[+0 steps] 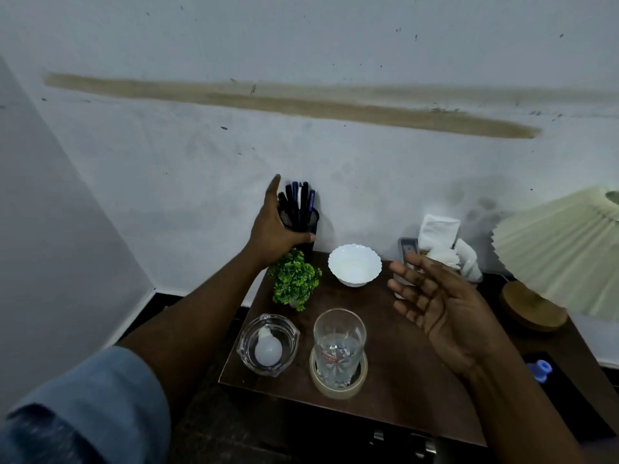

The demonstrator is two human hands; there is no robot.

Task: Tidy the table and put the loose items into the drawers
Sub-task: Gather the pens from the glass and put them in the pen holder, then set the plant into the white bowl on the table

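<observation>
My left hand (273, 229) grips a black mesh pen holder (303, 219) full of dark pens and holds it above the far left corner of the small brown table (398, 373). My right hand (442, 306) hovers over the table's right side, palm up, fingers spread, holding nothing. On the table stand a small green plant (294, 279), a white scalloped bowl (354, 264), a glass dish (268, 343) holding a white bulb, and a drinking glass (338, 346) set inside a roll of tape (338, 385). Drawer handles (402, 440) show at the table's front edge.
Behind my right hand are a phone-like device (409, 247) and white tissues in a holder (442, 242). A pleated lamp shade (562, 249) over a wooden base (532, 306) stands at the right. A blue cap (539, 370) lies low at the right. The wall is close behind.
</observation>
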